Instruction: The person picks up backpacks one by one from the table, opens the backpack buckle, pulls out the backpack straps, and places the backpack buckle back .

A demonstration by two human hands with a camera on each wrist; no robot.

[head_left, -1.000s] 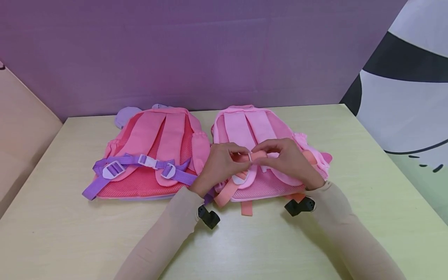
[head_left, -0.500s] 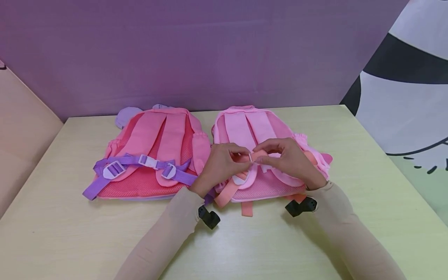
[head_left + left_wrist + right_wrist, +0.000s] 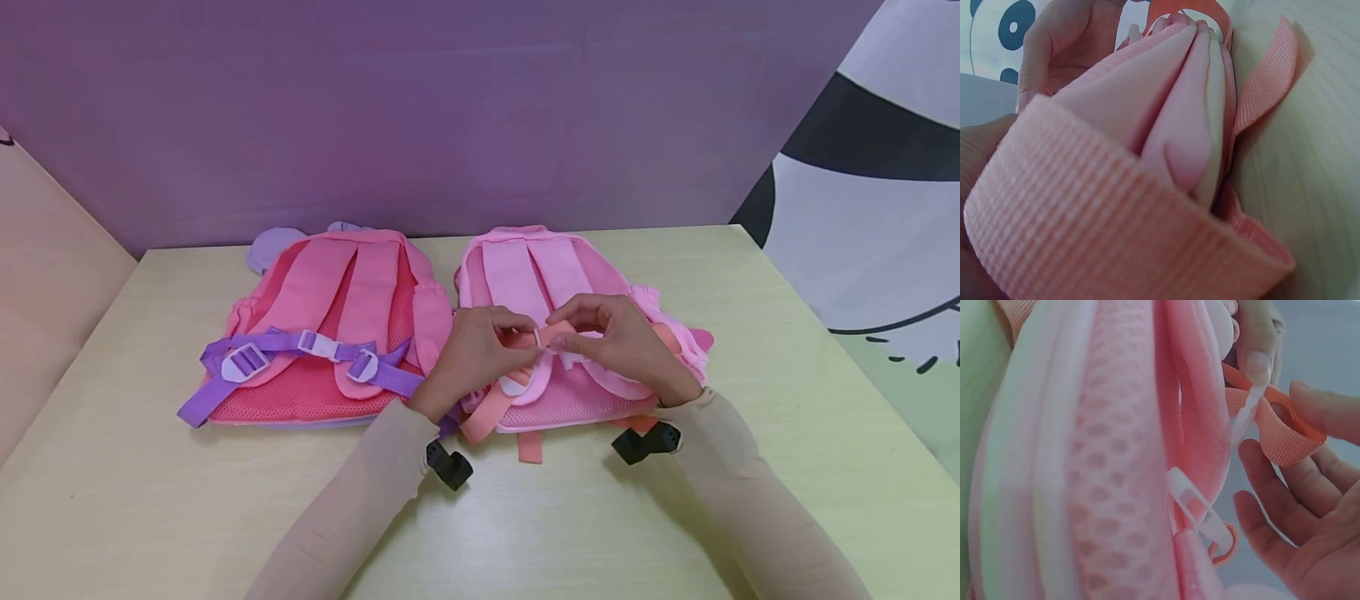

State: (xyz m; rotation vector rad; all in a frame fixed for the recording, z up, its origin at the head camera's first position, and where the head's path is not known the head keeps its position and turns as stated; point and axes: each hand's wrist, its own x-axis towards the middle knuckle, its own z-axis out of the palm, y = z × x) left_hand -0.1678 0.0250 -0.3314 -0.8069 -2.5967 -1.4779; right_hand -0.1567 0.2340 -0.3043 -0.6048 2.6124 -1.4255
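Note:
A light-pink backpack (image 3: 577, 400) lies on the table, its padded straps facing up. Over it my left hand (image 3: 480, 354) pinches a white strap buckle (image 3: 1247, 415). In the right wrist view the left thumb (image 3: 1259, 353) presses on the buckle's end. An orange webbing strap (image 3: 1288, 440) passes through the buckle and bends into a loop. My right hand (image 3: 618, 342) holds that loop between thumb and fingers, just right of the buckle. A second white buckle (image 3: 1194, 503) hangs at the other shoulder strap. In the left wrist view webbing hides much of the left hand.
Left of it lies a darker pink backpack (image 3: 300, 408) with purple straps (image 3: 206, 404) and a fastened white clip (image 3: 318, 346). An orange strap end (image 3: 529, 447) lies on the table (image 3: 150, 517). A purple panel (image 3: 450, 117) stands behind.
My right hand has shifted very slightly right with the orange strap, away from the buckle. My left hand stays nearly still at the buckle. Both backpacks stay in place.

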